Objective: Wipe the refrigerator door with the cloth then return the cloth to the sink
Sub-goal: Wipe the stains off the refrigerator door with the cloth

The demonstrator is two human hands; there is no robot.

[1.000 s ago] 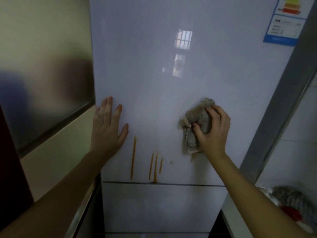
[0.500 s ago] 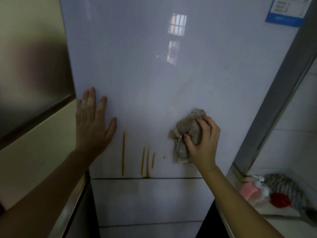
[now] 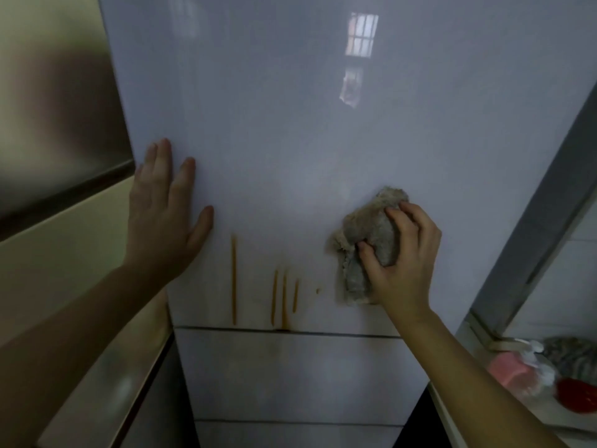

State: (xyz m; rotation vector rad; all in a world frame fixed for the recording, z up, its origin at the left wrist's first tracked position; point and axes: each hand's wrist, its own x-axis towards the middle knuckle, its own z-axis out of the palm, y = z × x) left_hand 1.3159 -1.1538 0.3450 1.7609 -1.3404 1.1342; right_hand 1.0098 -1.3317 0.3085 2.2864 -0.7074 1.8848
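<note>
Grey cloth [image 3: 363, 234] in right hand [image 3: 405, 263]; left hand [image 3: 161, 218] flat at door [image 3: 284, 124] edge.

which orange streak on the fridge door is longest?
The leftmost streak, nearest the left hand. It starts higher than the three shorter streaks grouped to its right, toward the cloth.

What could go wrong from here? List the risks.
1. The cloth, bunched in the right hand, sits right of the orange streaks; a sideways pass could smear them across the refrigerator door.
2. The streaks reach the seam below, so residue may get pushed into it.
3. The left hand, flat on the glossy door, may leave prints.
</note>
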